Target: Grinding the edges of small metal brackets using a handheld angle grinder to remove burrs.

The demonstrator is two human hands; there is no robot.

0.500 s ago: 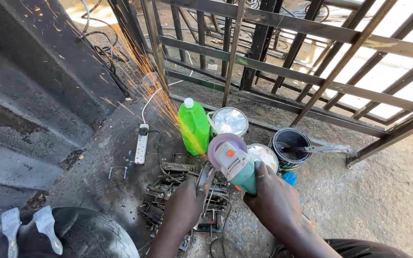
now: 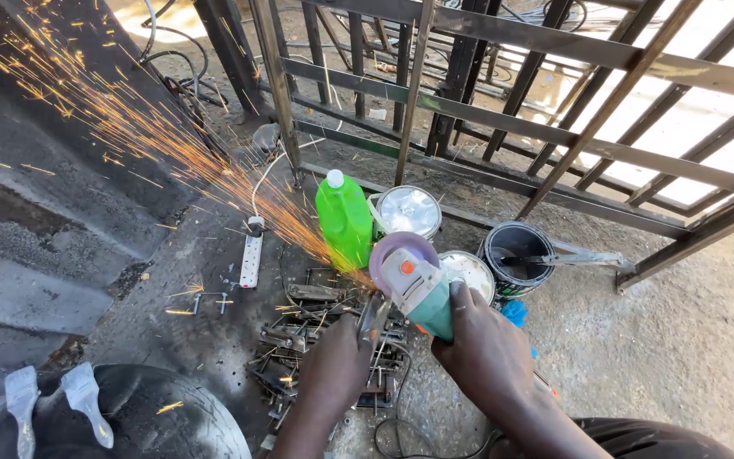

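Observation:
My right hand grips the body of a teal angle grinder with a spinning disc at its front. My left hand holds a small metal piece up against the disc. A stream of orange sparks flies from the contact point toward the upper left. Below the hands lies a pile of small dark metal parts on the ground.
A green plastic bottle, two light-lidded tins and a dark paint bucket with a brush stand just beyond the grinder. A white power strip lies left. A metal gate frame leans behind. A tyre sits lower left.
The spark stream has grown longer and brighter, now reaching far into the upper left. Both hands and the grinder stay in about the same place.

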